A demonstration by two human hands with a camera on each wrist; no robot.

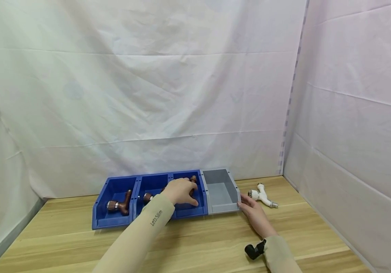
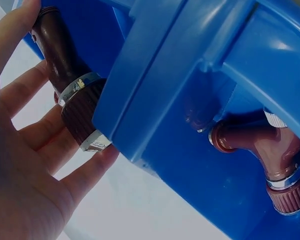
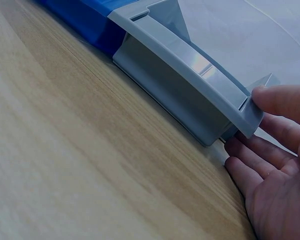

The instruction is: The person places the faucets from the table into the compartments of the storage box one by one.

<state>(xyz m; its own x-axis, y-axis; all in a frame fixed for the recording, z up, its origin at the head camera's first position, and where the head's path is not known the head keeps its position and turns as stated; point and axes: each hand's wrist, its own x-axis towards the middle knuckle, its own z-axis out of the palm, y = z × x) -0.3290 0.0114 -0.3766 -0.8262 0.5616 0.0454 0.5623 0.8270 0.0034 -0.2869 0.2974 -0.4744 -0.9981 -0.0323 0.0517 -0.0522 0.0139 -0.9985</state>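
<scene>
My left hand reaches into the third blue bin. Its thumb and fingers curl round a dark brown tap, whose ribbed handle and silver end show in the left wrist view beside the bin wall. A grey bin joins the row's right end. My right hand grips that bin's front right corner, thumb on the rim and fingers under it in the right wrist view. Another brown tap lies in the neighbouring blue bin, partly hidden by my left arm in the head view.
In the leftmost blue bin lies one more brown tap. A white tap rests on the wooden table, right of the grey bin. Below my right hand is a small black elbow-shaped piece. White curtains stand behind and at both sides.
</scene>
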